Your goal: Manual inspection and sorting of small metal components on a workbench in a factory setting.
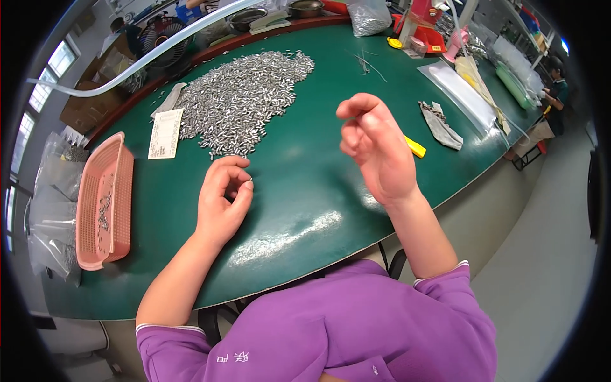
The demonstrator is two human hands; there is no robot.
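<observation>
A broad heap of small silver metal pieces [238,95] is spread over the green table. My left hand [223,197] rests low at the heap's near edge, thumb and fingers drawn together in a pinch. A tiny bright spot shows by its thumb tip, too small to name. Raised above the table to the right is my right hand [382,149], its fingers curled in toward the thumb. Whatever it may hold is hidden. Partly behind that hand lies a yellow object [415,147].
A pink plastic basket [123,191] with a few metal bits stands left, beside clear bags [54,210]. A printed card [165,134] touches the heap. To the right lie a grey glove-like cloth [440,126] and plastic sheets [461,95]. Thin wires [367,63] lie farther back.
</observation>
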